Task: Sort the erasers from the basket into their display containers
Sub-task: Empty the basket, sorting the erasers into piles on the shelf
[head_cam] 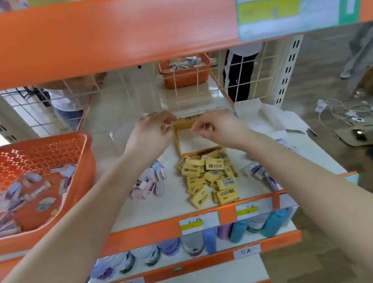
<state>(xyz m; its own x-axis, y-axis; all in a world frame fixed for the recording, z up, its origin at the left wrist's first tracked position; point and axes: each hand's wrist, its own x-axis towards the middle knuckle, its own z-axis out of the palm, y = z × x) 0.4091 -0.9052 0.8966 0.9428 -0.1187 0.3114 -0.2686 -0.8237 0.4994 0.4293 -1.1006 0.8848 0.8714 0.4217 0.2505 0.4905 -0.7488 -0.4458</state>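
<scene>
An open yellow display box sits on the white shelf, its white inside bare. My left hand pinches the box's back left edge and my right hand pinches its back right flap. A heap of yellow 2B erasers lies just in front of the box. A pile of pink and purple erasers lies to its left, and white-blue erasers to its right. The orange basket at the left holds several more mixed erasers.
An orange shelf beam hangs overhead. A second orange basket stands behind the wire mesh at the back. Bottles line the shelf below. People stand beyond the rack. Cables lie on the floor at the right.
</scene>
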